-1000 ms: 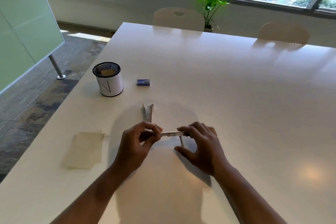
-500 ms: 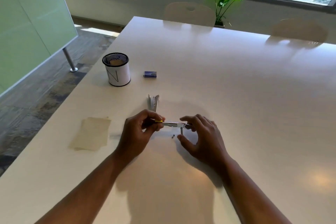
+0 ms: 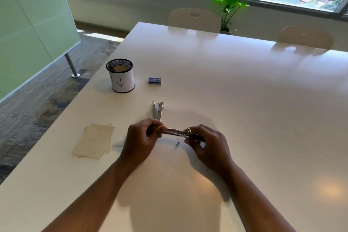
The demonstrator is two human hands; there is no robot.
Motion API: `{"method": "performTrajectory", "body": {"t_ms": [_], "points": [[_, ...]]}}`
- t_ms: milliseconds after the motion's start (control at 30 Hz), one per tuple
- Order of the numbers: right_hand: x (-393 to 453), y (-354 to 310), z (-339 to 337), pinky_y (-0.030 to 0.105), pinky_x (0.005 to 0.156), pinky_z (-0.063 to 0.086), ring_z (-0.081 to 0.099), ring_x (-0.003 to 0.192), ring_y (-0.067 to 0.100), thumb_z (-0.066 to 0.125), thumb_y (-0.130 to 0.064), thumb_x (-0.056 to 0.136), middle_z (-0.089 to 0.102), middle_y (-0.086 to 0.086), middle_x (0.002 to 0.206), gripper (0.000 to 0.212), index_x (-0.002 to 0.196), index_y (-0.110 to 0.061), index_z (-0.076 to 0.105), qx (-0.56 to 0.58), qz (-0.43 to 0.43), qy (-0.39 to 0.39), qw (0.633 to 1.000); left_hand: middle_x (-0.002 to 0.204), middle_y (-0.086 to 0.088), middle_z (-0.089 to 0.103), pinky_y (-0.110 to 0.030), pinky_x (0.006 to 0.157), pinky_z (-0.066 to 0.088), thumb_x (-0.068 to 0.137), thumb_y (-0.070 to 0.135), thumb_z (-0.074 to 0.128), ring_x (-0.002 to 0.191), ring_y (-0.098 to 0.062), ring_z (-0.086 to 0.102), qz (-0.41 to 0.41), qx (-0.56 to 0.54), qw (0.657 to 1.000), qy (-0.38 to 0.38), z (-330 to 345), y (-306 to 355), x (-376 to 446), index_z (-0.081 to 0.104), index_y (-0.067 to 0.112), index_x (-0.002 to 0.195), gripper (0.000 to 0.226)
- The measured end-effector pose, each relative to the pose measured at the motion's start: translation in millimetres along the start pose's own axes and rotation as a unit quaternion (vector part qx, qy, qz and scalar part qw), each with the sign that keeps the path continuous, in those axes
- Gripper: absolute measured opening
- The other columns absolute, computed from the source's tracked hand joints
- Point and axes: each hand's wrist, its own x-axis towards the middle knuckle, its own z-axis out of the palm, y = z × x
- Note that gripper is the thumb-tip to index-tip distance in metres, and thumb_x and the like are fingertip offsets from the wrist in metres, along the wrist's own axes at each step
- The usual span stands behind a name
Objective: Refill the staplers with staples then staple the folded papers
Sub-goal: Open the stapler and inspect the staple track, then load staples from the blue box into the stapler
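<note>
Both hands, left hand [image 3: 143, 138] and right hand [image 3: 208, 144], pinch the stapler [image 3: 177, 132] by its ends just above the bench [image 3: 244, 100], near the folded papers [image 3: 94, 140], likely steadying it for loading.

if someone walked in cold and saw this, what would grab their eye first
Most likely the two hands at the near middle of the white table: the left hand and right hand hold a metal stapler between them, just above a tiny dark bit on the tabletop. Next, a second stapler lying beyond them, and the folded papers to the left.
</note>
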Motion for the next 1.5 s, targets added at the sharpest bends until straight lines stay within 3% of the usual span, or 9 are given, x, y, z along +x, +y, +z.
{"method": "performTrajectory", "body": {"t_ms": [233,433,600,700,900,1067,1167,1300,1500], "points": [[6.3,10.5,-4.1,0.035,0.081,0.054,0.064,0.097,0.021,0.089,-0.015,0.081,0.066,-0.007,0.103,0.027,0.106,-0.022,0.081,-0.020,0.047,0.039,0.998,0.092,0.005,0.070,-0.037,0.077,0.054,0.090,0.025,0.076,0.085,-0.016,0.061,0.037,0.134,0.990,0.018,0.0,-0.9,0.1,0.073,0.017,0.110,0.022],[11.8,18.8,-6.3,0.036,0.083,0.048,0.062,0.097,0.024,0.088,-0.017,0.082,0.058,-0.012,0.096,0.025,0.105,-0.024,0.081,-0.048,0.121,0.073,0.989,0.125,-0.005,0.061,-0.039,0.099,0.047,0.096,0.038,0.066,0.118,-0.025,0.055,0.009,0.273,0.962,-0.020,-25.6,-20.7,8.5,0.067,0.017,0.123,0.034],[12.8,18.1,-2.6,0.038,0.085,0.043,0.058,0.102,0.017,0.085,-0.023,0.084,0.054,-0.020,0.095,0.025,0.107,-0.030,0.081,-0.065,0.133,0.048,0.988,0.164,-0.002,0.035,-0.041,0.122,0.029,0.101,0.044,0.053,0.155,-0.023,0.023,-0.047,0.349,0.931,-0.096,-41.5,-43.3,20.9,0.043,0.016,0.153,0.059],[10.9,16.7,-1.2,0.041,0.089,0.046,0.059,0.103,0.017,0.086,-0.025,0.084,0.057,-0.020,0.096,0.025,0.108,-0.031,0.082,-0.061,0.137,0.052,0.987,0.168,0.002,0.027,-0.040,0.123,0.028,0.102,0.051,0.045,0.157,-0.019,0.019,-0.043,0.374,0.919,-0.120,-42.6,-50.1,19.1,0.035,0.020,0.157,0.064],[5.9,9.0,-3.6,0.040,0.094,0.039,0.054,0.117,0.018,0.084,-0.028,0.083,0.065,-0.011,0.114,0.039,0.121,-0.032,0.076,-0.088,0.133,0.063,0.985,0.165,0.005,0.032,-0.038,0.122,0.026,0.102,0.049,0.047,0.155,-0.016,0.026,-0.038,0.374,0.919,-0.118,-41.1,-47.2,16.5,0.041,0.022,0.155,0.059],[-1.5,-8.4,-5.6,0.036,0.080,0.048,0.059,0.092,0.016,0.084,-0.018,0.078,0.065,-0.011,0.094,0.023,0.095,-0.028,0.073,-0.063,0.035,0.141,0.987,0.166,0.008,0.030,-0.035,0.123,0.023,0.102,0.050,0.047,0.155,-0.013,0.023,-0.047,0.368,0.921,-0.121,-41.8,-44.1,16.3,0.039,0.024,0.156,0.059],[-6.6,-20.5,1.3,0.032,0.071,0.054,0.059,0.074,0.009,0.084,-0.017,0.080,0.067,-0.014,0.079,0.016,0.090,-0.026,0.076,-0.027,-0.015,0.060,0.998,0.166,0.006,0.031,-0.035,0.123,0.022,0.102,0.049,0.048,0.155,-0.014,0.024,-0.046,0.366,0.921,-0.122,-41.7,-43.7,16.7,0.040,0.023,0.155,0.059],[-5.4,-26.0,3.4,0.023,0.073,0.051,0.060,0.074,0.000,0.076,-0.038,0.088,0.070,-0.018,0.086,0.017,0.103,-0.032,0.078,-0.041,-0.010,-0.033,0.999,0.165,0.006,0.032,-0.034,0.123,0.022,0.102,0.049,0.048,0.155,-0.014,0.025,-0.050,0.366,0.921,-0.123,-41.9,-44.3,16.9,0.041,0.023,0.154,0.058],[-3.8,-24.6,5.7,0.027,0.071,0.053,0.062,0.078,0.003,0.065,-0.045,0.091,0.065,-0.018,0.089,0.022,0.107,-0.036,0.077,-0.055,0.005,-0.068,0.996,0.166,0.008,0.031,-0.035,0.123,0.024,0.102,0.051,0.046,0.154,-0.013,0.025,-0.053,0.371,0.919,-0.123,-42.1,-44.6,17.3,0.040,0.025,0.155,0.060]]}}
